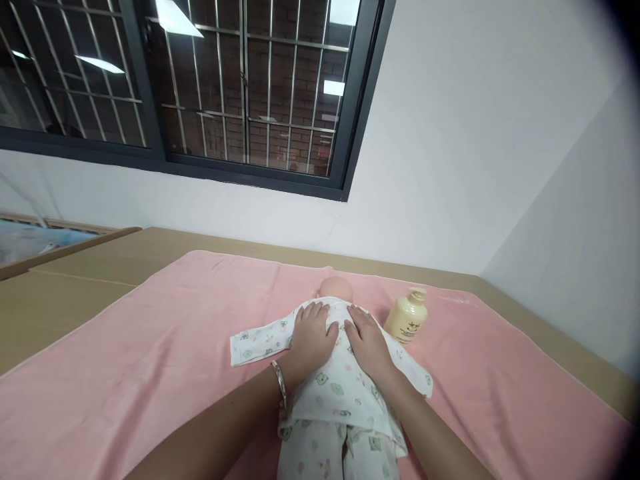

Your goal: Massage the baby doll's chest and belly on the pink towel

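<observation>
A baby doll point(336, 289) lies on a pink blanket with its head toward the wall. White printed pyjamas, a long-sleeved top point(345, 393) and trousers point(313, 450), cover its body, and the sleeves spread out to both sides. My left hand point(314, 337) rests flat on the upper left of the top, fingers stretched toward the doll's head; a bracelet point(280, 385) circles that wrist. On the upper right of the top lies my right hand point(369, 340), its fingers also extended. Neither hand grips anything. The doll's face cannot be made out.
A pale yellow pump bottle point(407, 315) stands on the pink blanket point(165, 353), close to the right sleeve. Beneath is a wooden surface point(95, 283) bordered by the white wall point(425, 167). A barred window point(250, 87) is above. At far left lies something blue and white point(35, 239).
</observation>
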A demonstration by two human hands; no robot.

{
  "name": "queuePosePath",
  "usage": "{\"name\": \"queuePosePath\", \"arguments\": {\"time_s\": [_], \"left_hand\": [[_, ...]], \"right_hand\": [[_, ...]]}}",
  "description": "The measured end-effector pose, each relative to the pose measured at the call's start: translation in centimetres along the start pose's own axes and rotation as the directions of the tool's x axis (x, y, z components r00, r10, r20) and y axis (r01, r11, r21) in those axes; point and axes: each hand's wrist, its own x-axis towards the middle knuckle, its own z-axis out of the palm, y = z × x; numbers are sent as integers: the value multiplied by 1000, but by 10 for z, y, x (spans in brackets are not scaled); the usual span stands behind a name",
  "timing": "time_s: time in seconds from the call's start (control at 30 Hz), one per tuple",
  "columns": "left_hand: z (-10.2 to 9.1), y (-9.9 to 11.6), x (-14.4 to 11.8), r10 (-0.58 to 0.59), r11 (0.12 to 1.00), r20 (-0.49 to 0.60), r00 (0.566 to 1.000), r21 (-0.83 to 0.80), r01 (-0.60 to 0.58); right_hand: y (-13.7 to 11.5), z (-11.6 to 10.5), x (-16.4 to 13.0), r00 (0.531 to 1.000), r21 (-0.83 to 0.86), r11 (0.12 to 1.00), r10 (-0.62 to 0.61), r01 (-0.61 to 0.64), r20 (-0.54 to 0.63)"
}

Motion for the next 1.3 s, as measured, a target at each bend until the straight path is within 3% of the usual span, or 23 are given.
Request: {"name": "queuePosePath", "arguments": {"time_s": [0.4, 0.57, 0.7, 0.87, 1.07, 1.3], "left_hand": [[2, -2, 0, 29, 999, -18, 999, 26, -28], [-7, 10, -6, 72, 986, -80, 994, 154, -59], [-13, 21, -12, 106, 974, -91, 990, 210, -85], [-8, 14, -6, 32, 989, -70, 997, 144, -21], [-2, -3, 7, 29, 1000, 17, 999, 8, -29], [-4, 11, -3, 114, 988, -92, 989, 111, -104]], "right_hand": [[3, 1, -1, 1000, -9, 1000, -9, 9, -4], [3, 1, 0, 1000, -7, 1000, -24, 24, -6], [-1, -3, -1, 999, -101, 995, 15, -11, 43], [-20, -12, -6, 997, -217, 976, 34, -20, 63], [-47, -21, -17, 995, -289, 956, 69, -47, 69], [-14, -15, 1, 997, -129, 991, 38, -28, 74]]}}
